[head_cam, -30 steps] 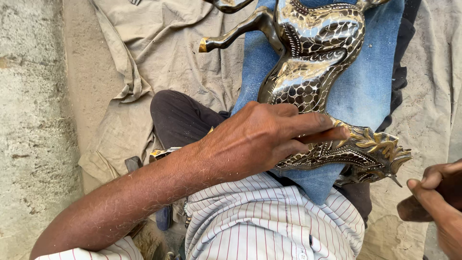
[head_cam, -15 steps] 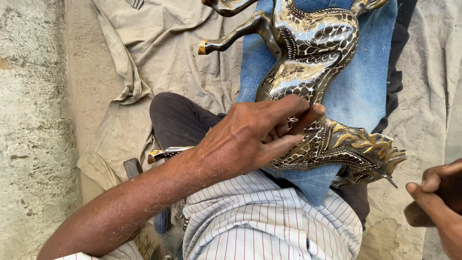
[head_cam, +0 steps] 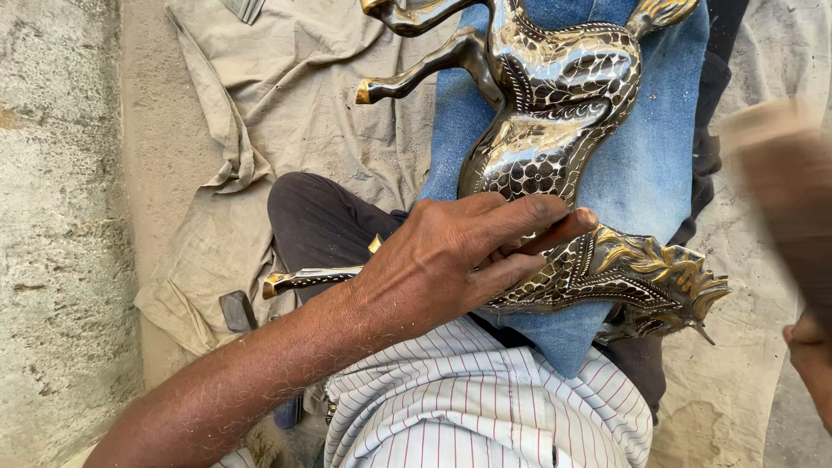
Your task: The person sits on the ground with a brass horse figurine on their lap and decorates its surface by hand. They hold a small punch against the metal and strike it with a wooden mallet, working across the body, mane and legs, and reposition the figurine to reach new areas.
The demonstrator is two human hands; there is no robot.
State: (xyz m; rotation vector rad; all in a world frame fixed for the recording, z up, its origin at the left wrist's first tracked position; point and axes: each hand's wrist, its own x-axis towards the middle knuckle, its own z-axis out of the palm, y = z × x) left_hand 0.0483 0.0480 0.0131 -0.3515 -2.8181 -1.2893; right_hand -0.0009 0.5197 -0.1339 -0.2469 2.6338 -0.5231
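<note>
A shiny engraved brass horse figure [head_cam: 555, 130] lies on a blue cloth [head_cam: 659, 165] across my lap, its head toward the lower right. My left hand [head_cam: 442, 260] rests on the horse's neck and grips a thin brown chisel [head_cam: 563, 232], tip near the mane. At the right edge my right hand [head_cam: 815, 355] is closed around a wooden mallet [head_cam: 780, 173]. The mallet is blurred by motion and stands above and to the right of the horse's head.
A crumpled beige cloth [head_cam: 295, 113] covers the ground behind my dark trouser leg. A small dark block [head_cam: 236, 310] lies on its lower edge. Rough concrete [head_cam: 52, 217] fills the left side. My striped shirt [head_cam: 485, 407] is at the bottom.
My right hand has swung the mallet upward along the right edge, now motion-blurred. My left hand and the chisel stay on the horse's neck, barely shifted.
</note>
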